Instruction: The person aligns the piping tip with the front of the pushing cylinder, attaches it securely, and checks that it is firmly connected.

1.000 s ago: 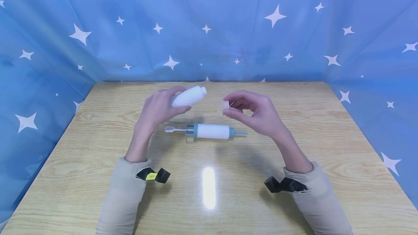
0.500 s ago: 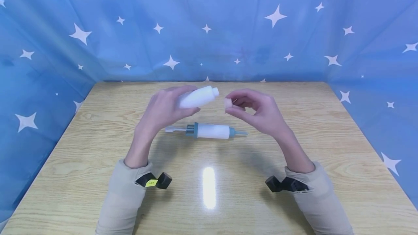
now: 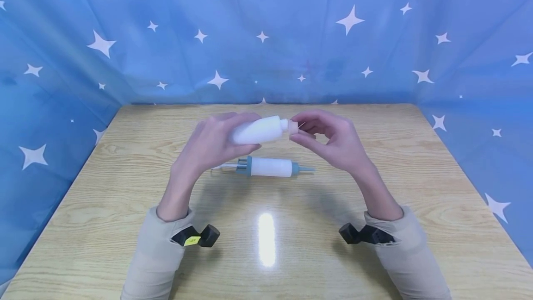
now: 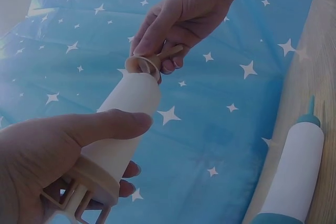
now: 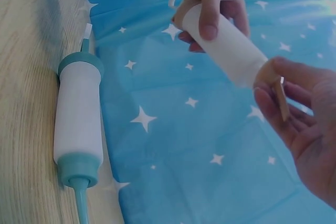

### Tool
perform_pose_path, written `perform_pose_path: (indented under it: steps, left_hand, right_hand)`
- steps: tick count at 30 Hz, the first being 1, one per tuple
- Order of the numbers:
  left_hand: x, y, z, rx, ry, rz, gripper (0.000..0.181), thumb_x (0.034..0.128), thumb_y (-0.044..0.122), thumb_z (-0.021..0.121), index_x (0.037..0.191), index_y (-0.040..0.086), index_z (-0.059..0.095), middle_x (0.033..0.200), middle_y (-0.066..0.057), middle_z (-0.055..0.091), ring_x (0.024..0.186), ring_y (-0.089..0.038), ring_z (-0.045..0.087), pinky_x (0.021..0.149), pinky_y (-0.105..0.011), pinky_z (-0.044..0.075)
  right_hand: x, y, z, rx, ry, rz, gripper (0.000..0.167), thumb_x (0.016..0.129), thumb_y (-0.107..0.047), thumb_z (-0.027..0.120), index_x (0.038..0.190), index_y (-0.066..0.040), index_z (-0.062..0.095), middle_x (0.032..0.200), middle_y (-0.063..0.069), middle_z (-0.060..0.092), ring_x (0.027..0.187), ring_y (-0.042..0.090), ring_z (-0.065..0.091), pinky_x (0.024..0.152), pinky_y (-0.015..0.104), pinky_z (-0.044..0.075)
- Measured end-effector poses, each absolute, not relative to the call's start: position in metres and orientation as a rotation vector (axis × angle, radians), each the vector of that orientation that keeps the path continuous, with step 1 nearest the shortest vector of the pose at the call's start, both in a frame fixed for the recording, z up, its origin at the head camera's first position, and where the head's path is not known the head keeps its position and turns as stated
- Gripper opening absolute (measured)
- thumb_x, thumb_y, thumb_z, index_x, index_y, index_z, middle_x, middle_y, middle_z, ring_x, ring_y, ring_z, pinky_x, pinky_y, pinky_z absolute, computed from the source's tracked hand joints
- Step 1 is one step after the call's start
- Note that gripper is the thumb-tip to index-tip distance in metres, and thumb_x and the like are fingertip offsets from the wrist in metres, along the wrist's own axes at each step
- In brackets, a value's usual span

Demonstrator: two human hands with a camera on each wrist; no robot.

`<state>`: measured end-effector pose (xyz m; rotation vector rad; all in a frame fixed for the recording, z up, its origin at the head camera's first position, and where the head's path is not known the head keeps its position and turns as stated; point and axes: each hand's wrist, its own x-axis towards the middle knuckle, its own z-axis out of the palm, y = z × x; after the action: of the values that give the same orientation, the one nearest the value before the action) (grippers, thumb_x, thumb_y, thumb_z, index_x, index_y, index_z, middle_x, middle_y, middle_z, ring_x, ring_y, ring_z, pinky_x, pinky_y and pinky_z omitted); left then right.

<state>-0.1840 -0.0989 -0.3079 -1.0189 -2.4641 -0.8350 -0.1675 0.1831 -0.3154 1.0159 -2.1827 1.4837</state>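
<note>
My left hand (image 3: 210,140) grips the white barrel (image 3: 258,130) of a syringe above the table, its neck pointing right. At the barrel's rear, in the left wrist view, is a beige collar (image 4: 93,179) with looped grips. Between thumb and fingers my right hand (image 3: 335,140) pinches a beige nozzle cap (image 3: 293,127); its thin spout (image 5: 281,100) points away from the barrel. Cap and barrel neck meet, the cap looking slightly tilted in the left wrist view. Whether they are joined I cannot tell.
A second syringe (image 3: 272,167), white with teal ends, lies across the wooden table (image 3: 312,263) just in front of the hands. Its plunger end is partly behind the left hand in the head view. A blue star-patterned curtain (image 3: 258,59) hangs along the table's back and sides.
My left hand has moved right with the barrel, which has levelled out somewhat. The gap between its neck and the cap has closed. My right hand has barely moved, still pinching the cap.
</note>
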Motion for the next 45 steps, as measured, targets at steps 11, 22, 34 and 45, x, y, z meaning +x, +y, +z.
perform_pose_path:
  steps: [11, 22, 34, 45]
  left_hand:
    - [-0.177, -0.099, -0.302, -1.068, -2.462, -0.818, 0.044, 0.0814, 0.031, 0.085, 0.123, 0.023, 0.072, 0.107, -0.003, 0.073, 0.082, -0.018, 0.067, 0.069, -0.038, 0.054]
    - [-0.175, -0.099, -0.301, -1.115, -2.443, -0.791, 0.045, 0.0818, 0.029, 0.085, 0.124, 0.021, 0.072, 0.100, -0.004, 0.073, 0.077, -0.018, 0.066, 0.067, -0.038, 0.054]
    - [-0.174, -0.099, -0.298, -1.125, -2.462, -0.786, 0.046, 0.0817, 0.029, 0.085, 0.124, 0.020, 0.071, 0.098, -0.005, 0.072, 0.078, -0.019, 0.065, 0.068, -0.039, 0.054]
    - [-0.175, -0.100, -0.299, -1.101, -2.503, -0.830, 0.048, 0.0813, 0.030, 0.086, 0.126, 0.021, 0.071, 0.103, -0.006, 0.073, 0.081, -0.020, 0.067, 0.069, -0.040, 0.055]
  right_hand:
    - [-0.169, 0.182, -0.316, 1.041, -2.163, 1.504, 0.039, 0.079, 0.017, 0.076, 0.114, 0.003, 0.070, 0.107, 0.010, 0.072, 0.091, 0.017, 0.071, 0.081, 0.030, 0.059]
    - [-0.169, 0.182, -0.316, 1.079, -2.162, 1.535, 0.039, 0.078, 0.019, 0.075, 0.114, 0.004, 0.070, 0.108, 0.012, 0.072, 0.092, 0.018, 0.071, 0.081, 0.032, 0.059]
    - [-0.170, 0.184, -0.315, 1.123, -2.151, 1.519, 0.041, 0.078, 0.022, 0.073, 0.115, 0.005, 0.069, 0.109, 0.015, 0.072, 0.094, 0.017, 0.071, 0.082, 0.031, 0.059]
    - [-0.172, 0.185, -0.315, 1.198, -2.120, 1.460, 0.044, 0.075, 0.024, 0.074, 0.115, 0.006, 0.069, 0.111, 0.015, 0.071, 0.093, 0.018, 0.070, 0.082, 0.032, 0.059]
